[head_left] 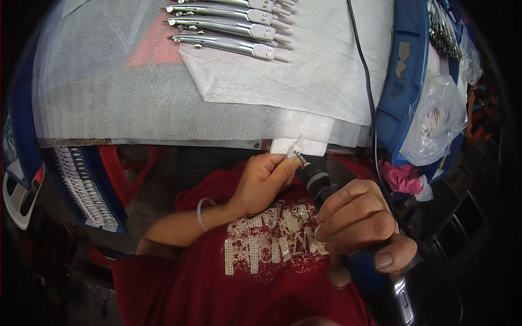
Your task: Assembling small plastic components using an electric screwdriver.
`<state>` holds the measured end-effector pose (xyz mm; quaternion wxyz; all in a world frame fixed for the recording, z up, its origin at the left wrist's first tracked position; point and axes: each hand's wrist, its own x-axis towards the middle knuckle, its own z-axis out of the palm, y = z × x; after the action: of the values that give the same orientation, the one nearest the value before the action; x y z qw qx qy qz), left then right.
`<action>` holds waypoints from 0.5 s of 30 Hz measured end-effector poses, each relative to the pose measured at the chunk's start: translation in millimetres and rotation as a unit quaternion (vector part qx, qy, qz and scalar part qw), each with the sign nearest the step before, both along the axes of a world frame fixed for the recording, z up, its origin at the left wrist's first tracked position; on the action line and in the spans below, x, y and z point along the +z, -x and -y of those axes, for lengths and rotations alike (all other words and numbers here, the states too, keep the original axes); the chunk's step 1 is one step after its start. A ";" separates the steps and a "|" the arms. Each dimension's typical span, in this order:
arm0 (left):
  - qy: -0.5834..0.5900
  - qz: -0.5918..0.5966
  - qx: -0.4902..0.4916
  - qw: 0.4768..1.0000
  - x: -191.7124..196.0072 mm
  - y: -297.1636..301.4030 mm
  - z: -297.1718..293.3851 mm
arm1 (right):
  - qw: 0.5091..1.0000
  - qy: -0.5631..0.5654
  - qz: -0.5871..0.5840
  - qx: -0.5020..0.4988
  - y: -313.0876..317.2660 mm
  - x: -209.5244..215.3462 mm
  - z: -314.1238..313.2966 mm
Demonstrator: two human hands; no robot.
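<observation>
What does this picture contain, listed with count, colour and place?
Small part: one, pale, centre
Power tool: one, black and blue, right of centre
Compass-like tools: at least four, silver, top
White sheet: one, white, under those tools
Foam sheet: one, grey, beneath white sheet
Cable: one, black, right
Blue bins: at least three, blue, both sides
Plastic bag: at least one, clear, right
Pink cloth: one, pink, right
Shirt: one, red, bottom
Left hand: one, bare, pinching small part
Right hand: one, bare, gripping power tool
</observation>
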<state>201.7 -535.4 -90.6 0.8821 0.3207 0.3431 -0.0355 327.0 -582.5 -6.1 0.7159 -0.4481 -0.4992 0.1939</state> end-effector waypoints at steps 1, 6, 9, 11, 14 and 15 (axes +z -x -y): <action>0.002 0.003 -0.001 1.000 -0.3 0.1 -0.2 | 1.000 -0.001 -0.004 0.005 -0.4 -0.8 -0.3; 0.006 -0.003 0.006 1.000 0.0 -0.2 -0.1 | 1.000 0.004 -0.009 0.011 1.4 -1.7 -0.9; 0.015 -0.008 0.001 1.000 -3.0 1.1 0.5 | 1.000 0.017 0.004 -0.010 3.3 -0.9 -5.0; -0.005 0.001 0.001 1.000 -3.5 1.1 0.9 | 1.000 0.027 0.007 0.012 2.5 0.5 -6.2; -0.017 -0.009 -0.010 1.000 -0.4 -0.5 0.0 | 0.999 0.031 0.006 0.004 4.4 3.0 -6.1; -0.017 -0.006 -0.011 1.000 -0.5 -0.9 0.7 | 1.000 0.030 0.003 0.007 4.2 3.2 -6.0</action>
<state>202.5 -536.1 -91.0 0.8738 0.3394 0.3458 -0.0410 322.8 -576.4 -2.9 0.6995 -0.4665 -0.4980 0.2124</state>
